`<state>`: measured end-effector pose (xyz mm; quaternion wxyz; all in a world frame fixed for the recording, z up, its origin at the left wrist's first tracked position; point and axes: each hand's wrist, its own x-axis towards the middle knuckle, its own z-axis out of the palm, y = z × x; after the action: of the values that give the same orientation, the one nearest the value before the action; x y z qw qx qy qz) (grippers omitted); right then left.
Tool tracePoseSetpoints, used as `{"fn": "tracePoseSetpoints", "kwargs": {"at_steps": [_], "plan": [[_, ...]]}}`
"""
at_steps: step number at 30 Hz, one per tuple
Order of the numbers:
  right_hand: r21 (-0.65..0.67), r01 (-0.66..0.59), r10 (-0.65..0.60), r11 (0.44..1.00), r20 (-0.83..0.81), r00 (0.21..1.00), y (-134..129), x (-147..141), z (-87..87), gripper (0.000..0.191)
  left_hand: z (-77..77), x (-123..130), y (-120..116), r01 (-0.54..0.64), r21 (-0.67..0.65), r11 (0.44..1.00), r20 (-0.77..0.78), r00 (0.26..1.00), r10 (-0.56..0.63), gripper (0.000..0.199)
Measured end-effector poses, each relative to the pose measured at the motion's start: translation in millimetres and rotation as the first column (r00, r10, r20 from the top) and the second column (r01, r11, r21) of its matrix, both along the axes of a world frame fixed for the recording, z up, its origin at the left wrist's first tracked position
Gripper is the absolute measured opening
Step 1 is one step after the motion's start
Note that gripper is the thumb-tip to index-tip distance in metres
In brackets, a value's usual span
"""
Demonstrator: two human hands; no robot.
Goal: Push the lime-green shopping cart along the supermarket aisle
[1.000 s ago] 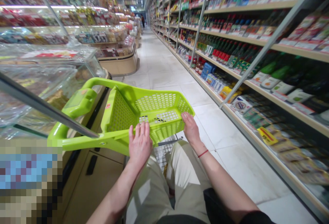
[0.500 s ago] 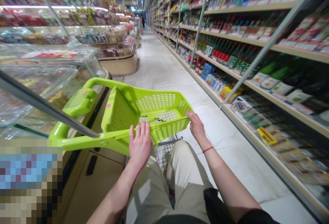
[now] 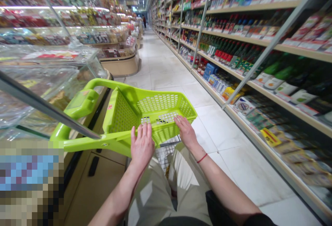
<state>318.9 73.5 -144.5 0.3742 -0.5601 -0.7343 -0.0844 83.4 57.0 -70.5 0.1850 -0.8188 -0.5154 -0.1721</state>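
Note:
A lime-green shopping cart stands sideways in front of my knees, its plastic basket perforated and bare inside apart from openings in the floor. My left hand holds the near rim, fingers laid over the edge; its thumb is hidden. Further right along that rim, my right hand rests with its fingers stretched over the edge, not wrapped around it. A red string bracelet circles the right wrist. The cart's handle points left, partly behind a metal bar.
Shelves of bottles and packets line the right side. At left stands a display case with wrapped goods; its cabinet is close to the cart. A tiled aisle runs ahead, with a person far off.
My right hand has moved left along the near rim, away from the basket's far right corner. My left hand and the cart have hardly moved.

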Motion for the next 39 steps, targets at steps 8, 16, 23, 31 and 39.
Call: {"fn": "tracePoseSetpoints", "kwargs": {"at_steps": [8, 16, 23, 31, 39], "plan": [[-0.02, 0.14, -0.141, 0.99, -0.067, 0.988, 3, 40, -6.0, 0.07, -3.0, 0, 1, 0.003, -0.002, 1.0, 0.018, 1.0, -0.003, 0.061], [-0.041, 0.044, -0.045, 0.998, -0.019, 0.999, -2, -26, 9.4, 0.069, -4.3, -1, 1, 0.001, 0.014, 1.0, 0.0, 1.0, -0.001, 0.06], [-0.053, -0.104, 0.107, 0.993, 0.059, 0.992, -6, -61, 26.3, 0.068, -4.0, 0, 1, -0.008, 0.024, 1.0, -0.019, 1.0, 0.009, 0.059], [-0.046, -0.059, 0.059, 0.997, 0.012, 0.998, -2, -27, 14.6, 0.073, -1.0, 1, 0, -0.005, -0.008, 1.0, 0.003, 1.0, 0.005, 0.061], [-0.056, -0.144, 0.146, 0.988, 0.038, 0.989, -6, -62, 27.9, 0.064, -0.8, 1, 0, -0.004, -0.008, 1.0, 0.0, 1.0, 0.004, 0.061]]}}
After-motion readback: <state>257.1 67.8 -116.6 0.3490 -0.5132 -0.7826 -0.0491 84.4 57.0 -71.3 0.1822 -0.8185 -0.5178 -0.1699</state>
